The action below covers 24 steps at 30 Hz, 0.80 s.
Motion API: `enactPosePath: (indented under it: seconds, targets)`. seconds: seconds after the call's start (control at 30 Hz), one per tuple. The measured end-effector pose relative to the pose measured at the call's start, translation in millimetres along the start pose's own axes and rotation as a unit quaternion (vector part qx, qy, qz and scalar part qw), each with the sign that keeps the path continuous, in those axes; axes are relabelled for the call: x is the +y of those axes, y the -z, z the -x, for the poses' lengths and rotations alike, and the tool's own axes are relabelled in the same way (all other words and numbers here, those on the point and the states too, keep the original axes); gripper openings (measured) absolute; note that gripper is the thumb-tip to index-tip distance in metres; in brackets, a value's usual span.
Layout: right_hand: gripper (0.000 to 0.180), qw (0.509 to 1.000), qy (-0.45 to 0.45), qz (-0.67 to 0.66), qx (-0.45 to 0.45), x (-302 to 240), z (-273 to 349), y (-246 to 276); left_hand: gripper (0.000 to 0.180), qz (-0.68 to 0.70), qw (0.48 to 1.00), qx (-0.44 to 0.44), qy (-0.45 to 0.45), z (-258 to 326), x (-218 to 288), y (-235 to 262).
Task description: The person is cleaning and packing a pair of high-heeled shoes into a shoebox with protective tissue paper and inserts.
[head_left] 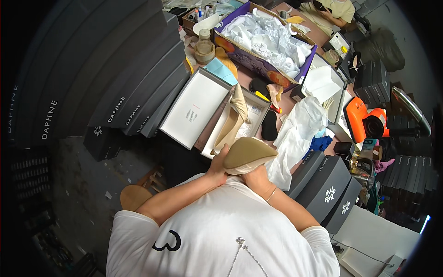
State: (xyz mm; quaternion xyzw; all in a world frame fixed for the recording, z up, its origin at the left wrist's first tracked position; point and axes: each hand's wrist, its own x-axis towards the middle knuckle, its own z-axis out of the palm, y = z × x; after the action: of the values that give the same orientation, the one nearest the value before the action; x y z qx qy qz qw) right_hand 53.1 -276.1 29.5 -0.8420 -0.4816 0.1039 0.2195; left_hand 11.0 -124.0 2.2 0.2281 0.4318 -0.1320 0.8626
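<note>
In front of my chest I hold a beige high-heeled shoe (249,154), its tan sole turned up toward me. My left hand (217,167) is closed round its heel end, and the thin heel sticks out to the left. Under the toe end, my right hand (257,179) grips the other side; the shoe partly hides its fingers. Just beyond lies a second beige shoe (238,113), in an open shoe box (264,105) with white inner walls. The white-lined box lid (194,111) lies to the left of it.
Tall stacks of dark shoe boxes (106,69) rise at the left; more dark boxes (323,184) stand at my right. A purple carton (272,69) holds crumpled white paper. White tissue (295,134), an orange device (355,121) and a glass jar (204,46) share the table. Another person (330,14) sits at the far right.
</note>
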Motion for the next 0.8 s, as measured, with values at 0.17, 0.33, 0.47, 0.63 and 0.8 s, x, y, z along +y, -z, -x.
enactPosePath:
  seconds: [0.17, 0.33, 0.47, 0.63, 0.8]
  targets:
    - [0.015, 0.999, -0.013, -0.016, -0.039, -2, 4, 10, 0.052, -0.038, 0.999, -0.008, -0.007, 8, -1, 1]
    - [0.015, 0.999, 0.01, 0.024, -0.031, 13, 5, -14, 0.052, -0.029, 0.999, -0.012, 0.012, 2, -3, 1]
    - [0.016, 0.993, -0.059, 0.003, -0.102, -2, 0, 14, 0.051, -0.027, 0.999, -0.017, -0.008, 2, -2, 3]
    - [0.014, 0.998, -0.023, -0.044, 0.029, 9, -5, 0, 0.046, 0.005, 1.0, -0.025, 0.01, -6, -3, 8]
    - [0.013, 0.998, 0.006, -0.049, -0.032, -4, -17, -5, 0.032, 0.023, 0.999, 0.036, -0.002, -13, -9, 17]
